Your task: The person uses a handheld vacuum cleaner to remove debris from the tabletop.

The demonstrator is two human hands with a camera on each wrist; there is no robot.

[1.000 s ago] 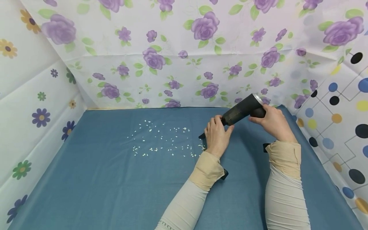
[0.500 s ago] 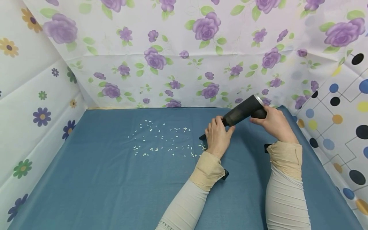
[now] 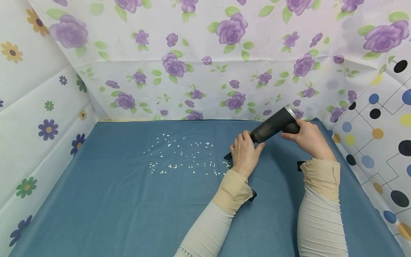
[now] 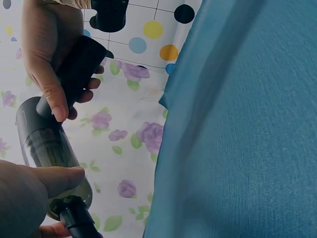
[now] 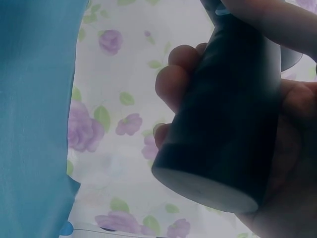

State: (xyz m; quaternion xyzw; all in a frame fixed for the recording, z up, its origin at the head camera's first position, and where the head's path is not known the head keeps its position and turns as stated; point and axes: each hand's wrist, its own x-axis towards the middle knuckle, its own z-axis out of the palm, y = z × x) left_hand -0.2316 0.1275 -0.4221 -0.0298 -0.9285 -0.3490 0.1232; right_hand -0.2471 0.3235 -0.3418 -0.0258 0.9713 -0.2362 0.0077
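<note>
Head view, places relative to the blue cloth (image 3: 128, 207): the black handheld vacuum (image 3: 274, 125) is tilted over the cloth's far right part, body end raised toward the cloth's far edge, nozzle tip (image 3: 228, 156) low and pointing down-left. Can't tell if the tip touches the cloth. Left hand (image 3: 245, 153) clamped on the vacuum's front end, where nozzle meets body. Right hand (image 3: 313, 139) clamped on the handle, nearer the cloth's right edge. White bits (image 3: 173, 166) lie scattered across the cloth's far half; the rightmost ones sit just beside the tip. Rose-print sheet (image 3: 192, 43) rises behind the cloth's far edge, daisy-print sheet (image 3: 38, 107) along its left edge, dotted sheet (image 3: 395, 142) along its right. Pale sleeves with tan cuffs on both arms.

Left wrist view: the vacuum is in frame left of the cloth. Left thumb lies across the clear cup (image 4: 47, 144), fingertips showing past the nozzle joint. Right hand wraps the handle (image 4: 77, 67), thumb on one side, fingertips on the other.

Right wrist view: cloth at left, handle well right of it, filling the middle, flat grey end showing. Right-hand fingers curl round it. Left hand not visible here.
</note>
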